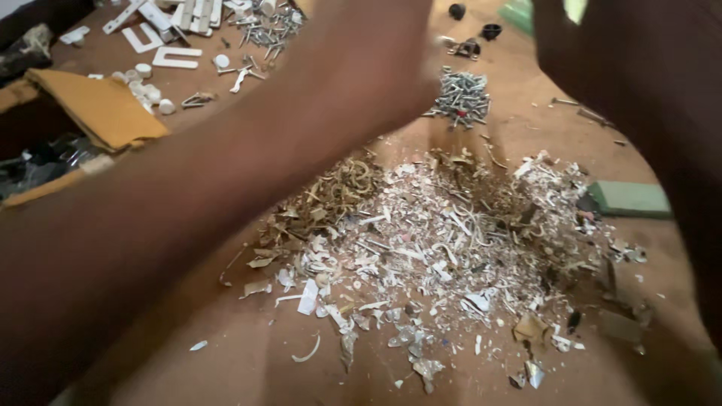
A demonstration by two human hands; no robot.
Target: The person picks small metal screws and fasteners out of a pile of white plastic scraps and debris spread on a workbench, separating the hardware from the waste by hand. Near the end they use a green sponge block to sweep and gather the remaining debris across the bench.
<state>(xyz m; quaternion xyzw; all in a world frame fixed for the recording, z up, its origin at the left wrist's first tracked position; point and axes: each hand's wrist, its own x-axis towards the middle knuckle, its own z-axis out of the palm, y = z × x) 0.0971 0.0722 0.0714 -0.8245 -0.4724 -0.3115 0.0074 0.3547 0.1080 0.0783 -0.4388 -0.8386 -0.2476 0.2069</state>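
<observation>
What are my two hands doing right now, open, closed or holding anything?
Left hand: cannot be told; only the blurred forearm shows, reaching over the pile of scraps.
Right hand: cannot be told; only a dark blurred arm shows at the right edge.

White and tan scrap pile (436, 248) on brown board (248, 368); silver screws (460, 96).

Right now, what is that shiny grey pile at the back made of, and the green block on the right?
The grey pile looks like metal screws: silvery, glinting, thin shafts. The green block looks matte and flat, maybe plastic or foam; I can't tell which. The big scrap heap seems mixed: white plastic-looking bits and tan flakes.
</observation>
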